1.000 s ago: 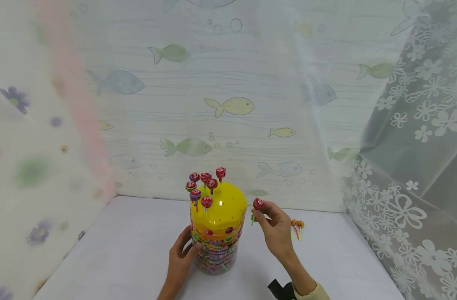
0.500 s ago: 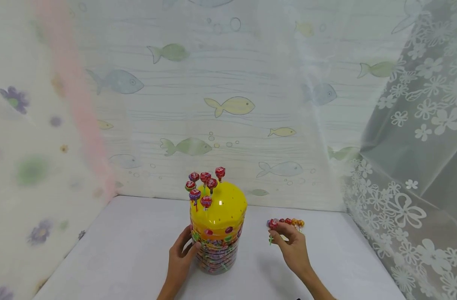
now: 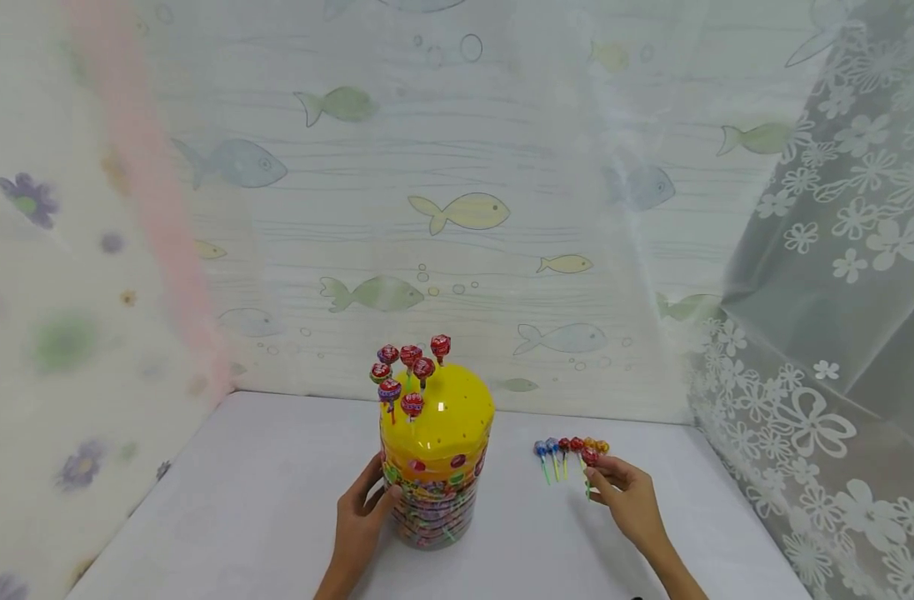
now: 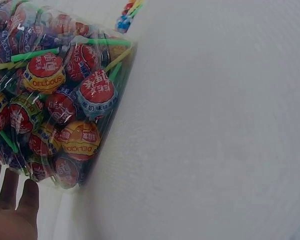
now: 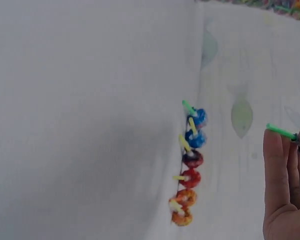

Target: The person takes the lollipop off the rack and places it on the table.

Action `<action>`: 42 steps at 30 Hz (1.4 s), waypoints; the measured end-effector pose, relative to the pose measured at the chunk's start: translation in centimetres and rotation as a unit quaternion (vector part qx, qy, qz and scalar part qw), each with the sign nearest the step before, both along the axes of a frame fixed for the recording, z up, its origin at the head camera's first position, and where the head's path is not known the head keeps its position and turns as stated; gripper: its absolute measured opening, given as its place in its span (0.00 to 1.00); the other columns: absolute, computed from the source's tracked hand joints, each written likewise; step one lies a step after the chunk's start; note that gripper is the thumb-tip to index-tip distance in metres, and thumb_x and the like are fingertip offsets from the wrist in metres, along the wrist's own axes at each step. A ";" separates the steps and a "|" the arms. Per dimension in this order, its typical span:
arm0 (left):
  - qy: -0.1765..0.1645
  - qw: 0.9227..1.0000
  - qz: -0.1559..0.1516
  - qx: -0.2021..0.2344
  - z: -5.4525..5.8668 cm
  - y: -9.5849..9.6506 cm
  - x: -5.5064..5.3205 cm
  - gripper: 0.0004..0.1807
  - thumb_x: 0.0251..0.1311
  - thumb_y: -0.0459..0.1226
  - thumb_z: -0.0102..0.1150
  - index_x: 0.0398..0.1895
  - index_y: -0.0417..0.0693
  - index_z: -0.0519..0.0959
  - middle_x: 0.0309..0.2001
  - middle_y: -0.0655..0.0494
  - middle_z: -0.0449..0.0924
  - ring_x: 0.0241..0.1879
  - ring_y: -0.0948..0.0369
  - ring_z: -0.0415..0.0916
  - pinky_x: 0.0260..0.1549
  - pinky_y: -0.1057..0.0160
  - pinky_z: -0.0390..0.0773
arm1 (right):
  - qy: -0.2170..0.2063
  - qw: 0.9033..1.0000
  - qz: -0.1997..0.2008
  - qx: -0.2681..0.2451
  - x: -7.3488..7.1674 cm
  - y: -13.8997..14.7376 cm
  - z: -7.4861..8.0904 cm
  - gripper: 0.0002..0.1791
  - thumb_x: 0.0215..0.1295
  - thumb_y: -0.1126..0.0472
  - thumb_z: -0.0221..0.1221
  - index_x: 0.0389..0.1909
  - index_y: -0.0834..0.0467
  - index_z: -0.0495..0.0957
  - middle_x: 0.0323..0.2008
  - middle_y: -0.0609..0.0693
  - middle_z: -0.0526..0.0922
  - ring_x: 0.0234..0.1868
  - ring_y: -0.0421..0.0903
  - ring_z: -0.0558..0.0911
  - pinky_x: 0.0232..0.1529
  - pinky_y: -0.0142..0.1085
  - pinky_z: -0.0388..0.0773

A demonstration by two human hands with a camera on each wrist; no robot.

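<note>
Can read lettering on wrappers (image 4: 97,94) in jar (image 3: 437,457) only in left wrist view. With right hand (image 3: 631,504), pinches red lollipop (image 3: 589,457) at jar's 3 o'clock, beside 6 others (image 3: 565,445); with left hand (image 3: 362,512), grips jar at 8 o'clock.

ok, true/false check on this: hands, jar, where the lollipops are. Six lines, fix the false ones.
1. The left hand touches the side of the jar. True.
2. The right hand is empty. False: it pinches a red lollipop with a green stick.
3. Several lollipops stand up from the yellow lid. True.
4. The standing ones are spread evenly over the lid. False: they cluster toward its left and back in the head view.
5. The row of loose lollipops lies left of the jar. False: it lies to the right in the head view.
6. Two in that row are blue. True.
</note>
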State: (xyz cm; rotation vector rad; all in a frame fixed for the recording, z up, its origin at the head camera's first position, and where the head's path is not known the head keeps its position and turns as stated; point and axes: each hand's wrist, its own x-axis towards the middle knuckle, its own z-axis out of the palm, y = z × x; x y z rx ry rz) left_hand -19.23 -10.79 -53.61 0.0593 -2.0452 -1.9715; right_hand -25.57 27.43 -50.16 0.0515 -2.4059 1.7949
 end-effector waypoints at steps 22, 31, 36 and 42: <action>-0.006 1.000 0.004 0.003 0.1 0.1 0.0 0.34 0.71 0.39 0.61 0.76 0.39 0.63 0.73 0.42 0.67 0.71 0.44 0.66 0.70 0.48 0.68 | -0.094 0.990 -0.062 0.086 -4.1 5.7 -1.6 0.22 0.71 0.63 0.60 0.55 0.79 0.74 0.39 0.65 0.87 0.32 0.42 0.86 0.31 0.32 0.88; -0.008 1.000 0.002 0.002 0.0 0.0 0.0 0.34 0.71 0.40 0.60 0.76 0.39 0.63 0.74 0.43 0.66 0.72 0.44 0.66 0.70 0.48 0.68 | -0.105 0.986 -0.063 0.117 -6.1 6.0 -1.6 0.21 0.69 0.64 0.60 0.52 0.80 0.75 0.33 0.62 0.86 0.27 0.40 0.84 0.28 0.32 0.87; -0.005 1.000 0.004 0.002 -0.1 0.0 -0.1 0.34 0.71 0.40 0.61 0.76 0.39 0.63 0.74 0.43 0.67 0.72 0.45 0.66 0.70 0.48 0.68 | -0.113 0.981 -0.061 0.145 -6.9 6.2 -1.7 0.19 0.67 0.66 0.61 0.48 0.80 0.76 0.30 0.61 0.86 0.25 0.40 0.83 0.25 0.32 0.86; -0.008 1.000 0.004 0.002 0.0 0.1 0.0 0.34 0.71 0.40 0.61 0.76 0.39 0.64 0.73 0.42 0.67 0.71 0.44 0.66 0.70 0.47 0.69 | -0.126 0.975 -0.067 0.172 -7.3 6.3 -2.1 0.18 0.66 0.66 0.62 0.45 0.80 0.77 0.33 0.65 0.84 0.24 0.40 0.82 0.24 0.32 0.84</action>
